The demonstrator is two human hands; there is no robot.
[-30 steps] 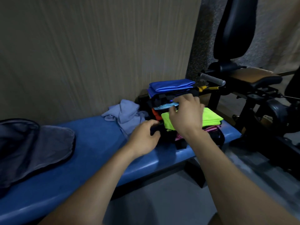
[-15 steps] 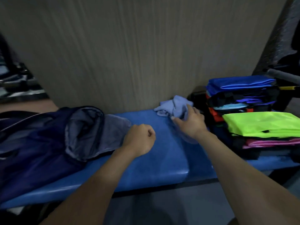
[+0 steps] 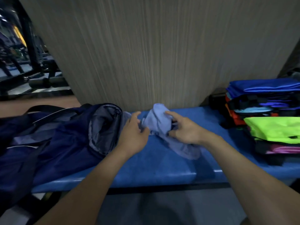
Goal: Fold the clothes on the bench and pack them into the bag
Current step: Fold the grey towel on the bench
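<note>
- The scene was dim, with a cool bluish cast.
- Soft sheen lay on the blue bench [image 3: 162, 166] front edge.
- Wide-angle bending curved the wall panel [image 3: 154, 51] edges.
- Left background gym equipment [image 3: 24, 70] was blurred; fine detail was soft throughout.

both hands [image 3: 186, 129] on crumpled garment [image 3: 159, 122]

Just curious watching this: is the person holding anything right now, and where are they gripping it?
Yes: the right hand grips the crumpled light-blue garment around its bunched middle; the left hand pinches its left edge.
</note>
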